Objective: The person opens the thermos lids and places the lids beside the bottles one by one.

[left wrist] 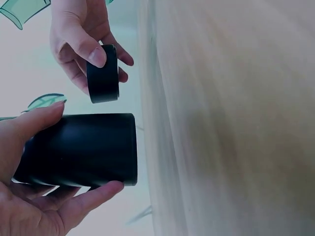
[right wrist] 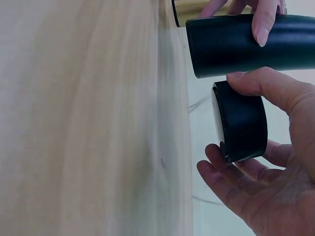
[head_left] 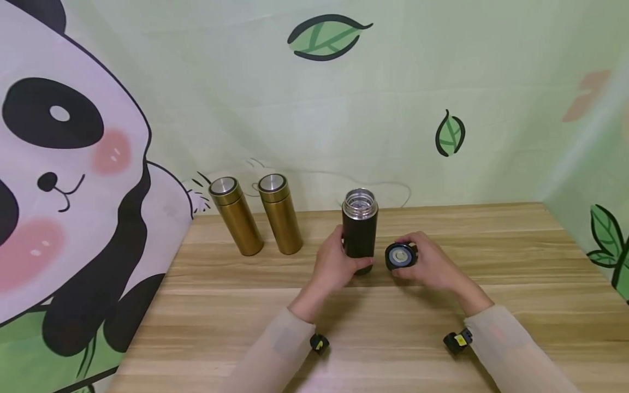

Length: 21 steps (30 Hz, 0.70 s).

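Head view: one black bottle [head_left: 360,233], left grip [head_left: 335,263] curled round it — presumably to steady it upright — and one black cap [head_left: 400,255], pinched in right grip [head_left: 433,264] alongside.

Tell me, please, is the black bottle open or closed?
Open. In the head view, the black bottle shows its metal mouth uncovered; the right fingers hold a black lid apart from it.

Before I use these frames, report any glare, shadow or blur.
Head: bottle glints at its metal neck, soft shadow on the table near the right hand; left wrist: backdrop washed out, table grain blurred; right wrist: table grain blurred too.
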Tool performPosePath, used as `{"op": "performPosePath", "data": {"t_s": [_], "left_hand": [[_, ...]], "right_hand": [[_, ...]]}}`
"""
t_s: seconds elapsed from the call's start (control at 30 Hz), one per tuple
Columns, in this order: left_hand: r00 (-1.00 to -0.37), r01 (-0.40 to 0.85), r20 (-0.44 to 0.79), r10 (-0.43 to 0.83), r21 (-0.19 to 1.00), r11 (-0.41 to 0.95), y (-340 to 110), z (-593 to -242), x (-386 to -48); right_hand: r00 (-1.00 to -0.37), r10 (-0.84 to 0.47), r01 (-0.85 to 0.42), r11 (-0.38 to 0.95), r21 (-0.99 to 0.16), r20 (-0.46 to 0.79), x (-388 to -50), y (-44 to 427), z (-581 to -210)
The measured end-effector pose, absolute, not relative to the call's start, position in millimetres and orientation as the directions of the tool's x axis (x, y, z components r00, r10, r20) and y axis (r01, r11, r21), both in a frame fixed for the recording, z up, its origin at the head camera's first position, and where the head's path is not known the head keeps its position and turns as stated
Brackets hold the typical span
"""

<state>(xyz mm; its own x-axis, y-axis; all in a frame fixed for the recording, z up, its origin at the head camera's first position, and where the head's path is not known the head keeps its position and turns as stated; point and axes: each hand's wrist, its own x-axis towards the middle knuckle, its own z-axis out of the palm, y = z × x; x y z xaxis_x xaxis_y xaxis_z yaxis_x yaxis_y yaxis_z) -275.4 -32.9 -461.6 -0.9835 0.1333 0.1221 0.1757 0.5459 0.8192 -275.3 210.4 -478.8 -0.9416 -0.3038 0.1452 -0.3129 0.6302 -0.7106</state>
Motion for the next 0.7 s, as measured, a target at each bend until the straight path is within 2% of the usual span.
{"op": "performPosePath", "data": {"t_s": [0.7], "left_hand": [[-0.983,0.183,0.166,0.082,0.803,0.567,-30,-453,-322]], "right_hand": [[-0.966,-0.213,-0.251,0.642,-0.725,0.146,-323,201,-476]]}}
